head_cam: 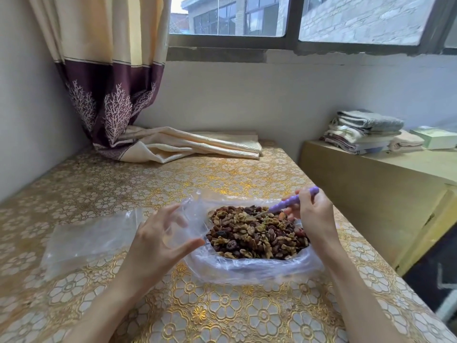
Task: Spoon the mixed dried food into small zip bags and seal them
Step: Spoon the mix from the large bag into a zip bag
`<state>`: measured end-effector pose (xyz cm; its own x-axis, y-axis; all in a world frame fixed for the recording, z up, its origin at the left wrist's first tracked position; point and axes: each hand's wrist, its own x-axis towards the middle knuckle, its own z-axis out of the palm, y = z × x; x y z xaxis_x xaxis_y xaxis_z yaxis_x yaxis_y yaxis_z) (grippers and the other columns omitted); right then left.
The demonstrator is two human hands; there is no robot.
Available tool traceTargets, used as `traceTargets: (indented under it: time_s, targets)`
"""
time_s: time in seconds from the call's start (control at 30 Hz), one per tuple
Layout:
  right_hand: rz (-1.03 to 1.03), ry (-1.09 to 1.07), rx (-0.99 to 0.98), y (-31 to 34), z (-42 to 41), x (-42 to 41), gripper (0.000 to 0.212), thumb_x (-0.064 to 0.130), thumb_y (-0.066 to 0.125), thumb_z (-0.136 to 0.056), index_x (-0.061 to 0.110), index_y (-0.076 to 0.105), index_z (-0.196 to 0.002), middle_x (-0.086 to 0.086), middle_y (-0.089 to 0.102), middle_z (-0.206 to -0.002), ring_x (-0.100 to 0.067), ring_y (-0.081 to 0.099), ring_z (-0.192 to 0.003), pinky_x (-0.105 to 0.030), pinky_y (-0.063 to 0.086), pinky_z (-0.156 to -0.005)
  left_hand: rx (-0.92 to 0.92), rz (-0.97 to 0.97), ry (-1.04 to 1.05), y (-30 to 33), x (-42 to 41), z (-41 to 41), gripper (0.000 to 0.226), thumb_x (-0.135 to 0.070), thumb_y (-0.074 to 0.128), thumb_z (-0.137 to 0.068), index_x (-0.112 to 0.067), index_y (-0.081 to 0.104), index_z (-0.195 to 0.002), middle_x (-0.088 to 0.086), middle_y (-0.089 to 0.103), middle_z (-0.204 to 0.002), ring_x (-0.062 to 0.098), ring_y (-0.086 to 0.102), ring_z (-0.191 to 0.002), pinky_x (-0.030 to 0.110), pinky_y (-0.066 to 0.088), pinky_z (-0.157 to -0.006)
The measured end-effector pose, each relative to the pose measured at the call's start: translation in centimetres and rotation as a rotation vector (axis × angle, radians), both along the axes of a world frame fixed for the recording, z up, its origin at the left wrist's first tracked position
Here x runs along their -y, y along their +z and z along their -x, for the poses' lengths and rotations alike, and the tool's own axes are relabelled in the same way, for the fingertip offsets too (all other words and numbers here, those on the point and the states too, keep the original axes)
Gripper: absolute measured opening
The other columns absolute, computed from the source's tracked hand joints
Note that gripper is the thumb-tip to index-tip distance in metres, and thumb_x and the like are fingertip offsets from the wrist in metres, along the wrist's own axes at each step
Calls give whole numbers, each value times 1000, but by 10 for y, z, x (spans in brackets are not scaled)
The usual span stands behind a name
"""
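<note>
**Spoon bowl buried, small bag blurred**

The right hand [312,211] gripped a purple spoon [294,202], its bowl hidden in the dried food [257,233] inside a large clear bag [249,268] near the tabletop's [99,189] right edge. The left hand [160,233] pinched a blurred small zip bag [188,219]. More clear bags [86,241] lay left, indistinct.

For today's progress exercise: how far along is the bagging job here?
Done: no filled or sealed bag shows. In hand: the left hand holds a small zip bag beside the big bag of dried food, while the right hand dips the purple spoon into the mix. Left: filling, sealing; more clear bags lie waiting.
</note>
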<state>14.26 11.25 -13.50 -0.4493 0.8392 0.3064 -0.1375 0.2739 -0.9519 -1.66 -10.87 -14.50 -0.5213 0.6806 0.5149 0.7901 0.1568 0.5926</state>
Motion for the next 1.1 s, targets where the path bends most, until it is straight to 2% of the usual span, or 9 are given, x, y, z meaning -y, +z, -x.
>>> traceTargets:
  time_s: [0.13,0.33,0.5,0.57,0.67,0.8,0.87,0.97,1.1]
  targets:
    - [68,-22,-39,-4,1,-1,23,17,35,-101,3,49,-90,-14,71,-66,-19,62,-54,-20,47,-49,-1,-2,1,0,1,0,81,-82,48,-56,-36,36,-122,-17,59,-95,3,55,-90,24,42,-81]
    - [64,-84,-173,2,2,6,24,16,37,-100,10,49,-80,-16,70,-66,-15,61,-50,-21,46,-44,34,-5,10,-1,0,-3,81,-74,54,-58,-31,39,-125,-15,59,-95,1,54,-92,17,41,-79]
    - [59,-45,-241,8,8,18,26,20,40,-101,10,52,-81,-19,69,-71,-23,61,-58,-38,49,-56,78,-13,26,2,-3,-7,85,-64,58,-57,-22,43,-130,-15,59,-92,-7,53,-87,8,40,-71]
    - [64,-7,-279,10,10,25,25,22,40,-101,10,53,-83,-19,70,-74,-21,63,-59,-31,50,-54,121,-24,19,1,-4,-8,86,-64,59,-56,-21,44,-129,-19,57,-94,-17,49,-91,0,37,-73]
    - [61,65,-338,14,16,40,23,18,40,-101,10,53,-84,-8,71,-69,-14,63,-55,-21,49,-50,206,-41,-6,-1,-6,-9,85,-61,64,-56,-12,49,-125,-28,51,-97,-33,39,-93,-10,30,-74]
    - [-20,212,-319,15,23,64,20,17,44,-98,6,53,-86,-6,71,-70,-16,65,-57,-21,51,-51,301,-75,-31,-2,-8,-10,82,-58,66,-55,-18,47,-125,-12,62,-105,-8,58,-97,3,43,-79]
    - [-63,299,-313,16,26,75,19,20,46,-94,4,54,-86,-7,72,-73,-17,66,-59,-22,53,-52,369,-116,-45,-1,-8,-11,75,-53,69,-56,-20,48,-120,-8,66,-97,-6,63,-86,10,49,-80]
    - [-77,392,-301,15,28,83,18,16,45,-91,3,56,-87,-10,72,-75,-20,69,-64,-24,55,-55,395,-165,-37,-2,-7,-9,77,-51,72,-57,-18,48,-123,-5,65,-85,-2,64,-71,12,50,-66]
    - [-76,438,-267,12,28,81,20,-1,40,-96,-1,58,-88,-22,71,-82,-34,69,-75,-28,56,-61,356,-181,-49,-4,-7,-8,79,-51,72,-59,-17,47,-126,-6,67,-91,-4,65,-76,9,49,-67]
